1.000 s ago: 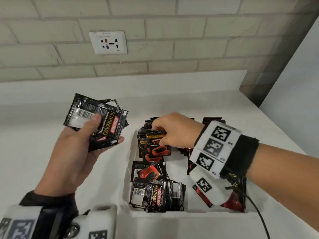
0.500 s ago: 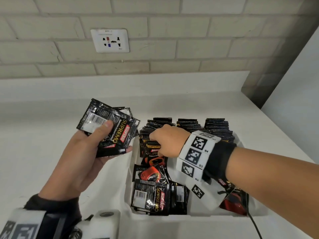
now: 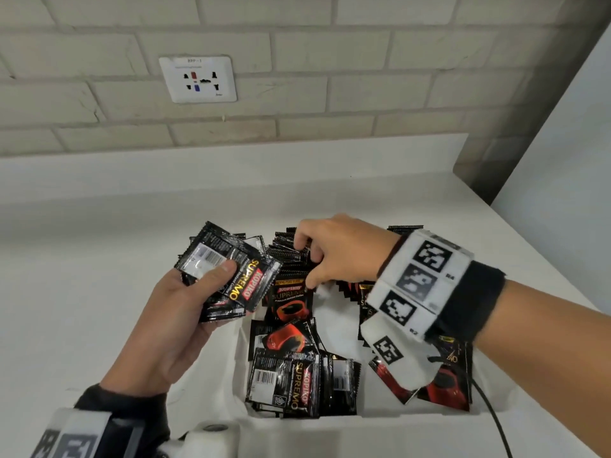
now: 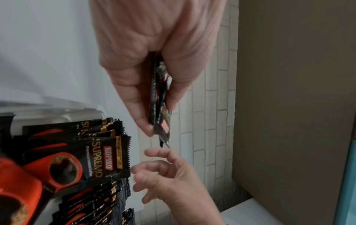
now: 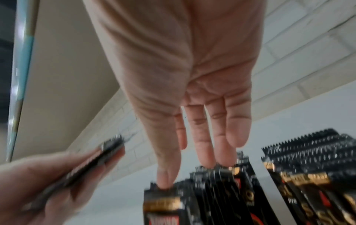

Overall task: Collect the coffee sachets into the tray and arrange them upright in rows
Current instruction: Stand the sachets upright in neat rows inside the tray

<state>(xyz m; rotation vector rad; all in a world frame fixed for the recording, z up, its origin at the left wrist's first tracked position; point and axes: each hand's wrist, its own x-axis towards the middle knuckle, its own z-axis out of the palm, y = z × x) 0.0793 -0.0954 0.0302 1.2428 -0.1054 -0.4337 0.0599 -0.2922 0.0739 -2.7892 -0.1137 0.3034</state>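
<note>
Left hand [image 3: 185, 312] grips a fanned stack of sachets [image 3: 228, 276] over the counter [image 3: 82, 259], beside the white tray [image 3: 330, 431]. Right hand [image 3: 337, 252], fingers loose, touches upright sachet rows [image 3: 291, 252] below it. Left wrist view: thumb and fingers pinch the stack edge-on. Right wrist view, blurred: straight fingertips [image 5: 206, 159] rest on row tops.

The left hand [image 4: 154, 64] is pinching a thin stack of black packets [image 4: 161, 106] between thumb and fingers. The right hand [image 4: 173, 182] is reaching in just below it, fingers loosely bent. Beside them, standing packets [image 4: 108, 153] are lining up in the white tray [image 4: 57, 112].
</note>
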